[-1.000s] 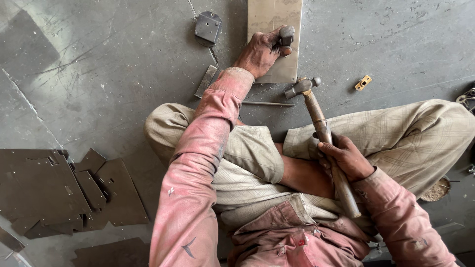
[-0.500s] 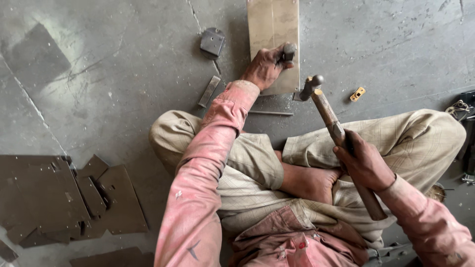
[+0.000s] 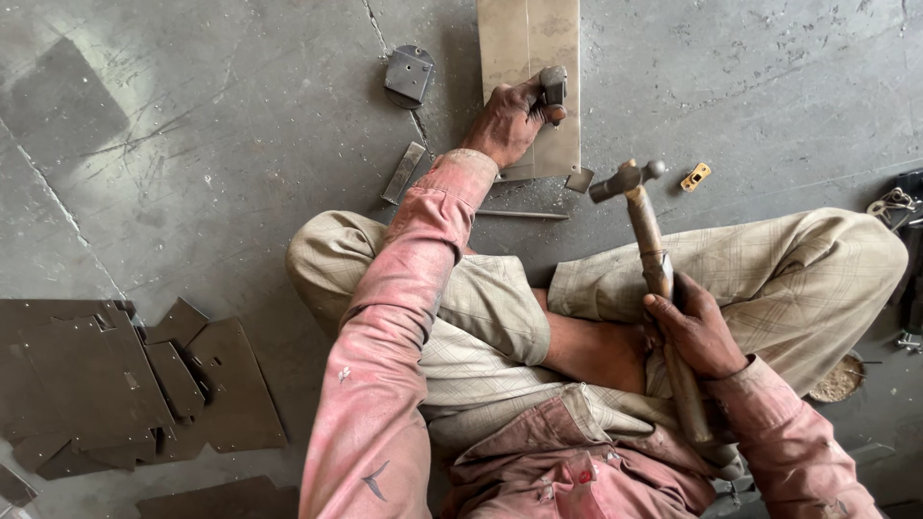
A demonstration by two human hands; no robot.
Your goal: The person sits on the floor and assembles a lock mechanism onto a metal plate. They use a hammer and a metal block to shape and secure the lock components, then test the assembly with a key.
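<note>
Seated cross-legged on grey floor [image 3: 192,173]. Left hand [image 3: 508,120] closed around punch [image 3: 553,88] standing on pale metal sheet [image 3: 529,58]. Right hand [image 3: 694,332] gripping hammer [image 3: 654,259] handle, head raised beside sheet. Dark plates [image 3: 125,384] stacked well apart.

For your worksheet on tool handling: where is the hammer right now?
In the head view, the hammer is right of centre, gripped in the right hand above the lap, its head raised near the metal sheet.

Hammer [image 3: 627,179] rt of punch [image 3: 553,85]
</note>
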